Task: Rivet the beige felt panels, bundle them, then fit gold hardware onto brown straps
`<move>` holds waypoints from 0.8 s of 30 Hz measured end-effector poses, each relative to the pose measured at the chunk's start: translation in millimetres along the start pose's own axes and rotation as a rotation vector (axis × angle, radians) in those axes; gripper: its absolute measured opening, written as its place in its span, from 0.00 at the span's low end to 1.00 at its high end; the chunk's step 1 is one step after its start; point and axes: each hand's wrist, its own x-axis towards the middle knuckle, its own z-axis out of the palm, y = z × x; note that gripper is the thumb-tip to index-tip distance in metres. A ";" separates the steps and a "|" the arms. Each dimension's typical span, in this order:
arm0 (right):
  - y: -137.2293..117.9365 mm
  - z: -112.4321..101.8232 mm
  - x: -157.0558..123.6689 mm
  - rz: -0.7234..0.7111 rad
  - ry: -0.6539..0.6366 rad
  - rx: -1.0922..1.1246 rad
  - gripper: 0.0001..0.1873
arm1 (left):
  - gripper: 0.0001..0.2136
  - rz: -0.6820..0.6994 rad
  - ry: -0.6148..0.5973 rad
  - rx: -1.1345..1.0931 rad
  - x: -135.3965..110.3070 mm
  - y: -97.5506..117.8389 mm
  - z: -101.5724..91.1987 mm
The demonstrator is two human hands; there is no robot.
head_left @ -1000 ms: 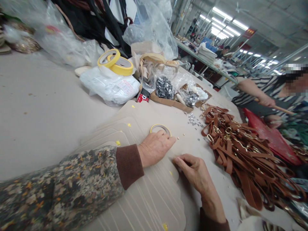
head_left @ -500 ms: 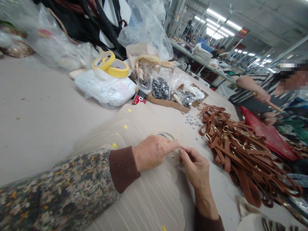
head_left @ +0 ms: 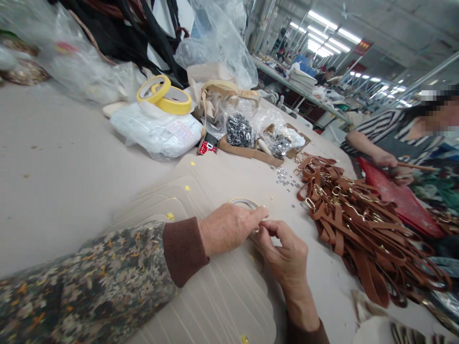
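Observation:
My left hand (head_left: 229, 227) lies on a fanned stack of beige cut panels (head_left: 222, 296), fingers together and pressed down next to a small yellow tape ring (head_left: 244, 202). My right hand (head_left: 285, 253) is curled beside it, thumb and forefinger pinched at the left fingertips on something too small to make out. Small metal studs (head_left: 287, 179) are scattered just beyond both hands.
A heap of brown leather straps with gold clasps (head_left: 358, 224) lies to the right. Behind are yellow tape rolls (head_left: 165, 98), a white bag (head_left: 158, 131), trays of metal hardware (head_left: 251, 138) and plastic bags. A person in a striped top (head_left: 394, 134) works at the far right.
My right hand has come up from lying on the panels to meet the left fingertips in a pinch. The left hand has hardly moved. The other person's arm has lowered.

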 end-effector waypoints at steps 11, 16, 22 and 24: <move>-12.0 3.0 1.1 0.467 -0.013 0.246 0.06 | 0.04 -0.019 -0.006 -0.019 2.4 0.6 -5.8; 2.1 -1.7 4.3 0.934 -0.042 0.602 0.15 | 0.05 0.055 0.065 -0.018 1.0 4.0 -5.6; 17.6 -10.7 -4.5 1.037 -0.376 0.576 0.22 | 0.06 -0.083 -0.128 0.103 1.7 3.4 -4.6; 16.0 -10.1 -6.5 1.019 -0.389 0.507 0.22 | 0.07 -0.083 -0.177 0.121 2.1 3.7 -5.7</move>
